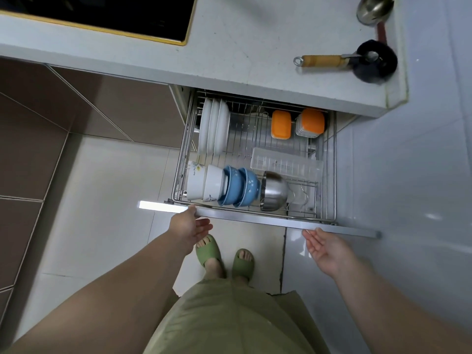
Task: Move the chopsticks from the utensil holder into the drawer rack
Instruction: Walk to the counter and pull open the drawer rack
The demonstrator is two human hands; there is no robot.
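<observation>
Drawer rack (pixel 329 159) pulled out below the counter. Left of its middle: left hand (pixel 190 227) at the front rail (pixel 255 218), thumb touching, fingers loosely spread, empty. Inside the rack: plates, bowls, a clear tray (pixel 286 163) (maybe for chopsticks). Right of its middle: right hand (pixel 325 249) just under the rail, fingers open, holding nothing. Chopsticks and holder not visible. Step probably: rack opened. Next probably: finding the holder, pinching the sticks.

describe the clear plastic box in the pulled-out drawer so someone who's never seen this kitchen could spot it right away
In the wire drawer rack under the white countertop, look right of centre. The clear plastic box lies flat between the orange containers behind and the steel bowl in front. It alone is long, see-through and slotted.
</observation>
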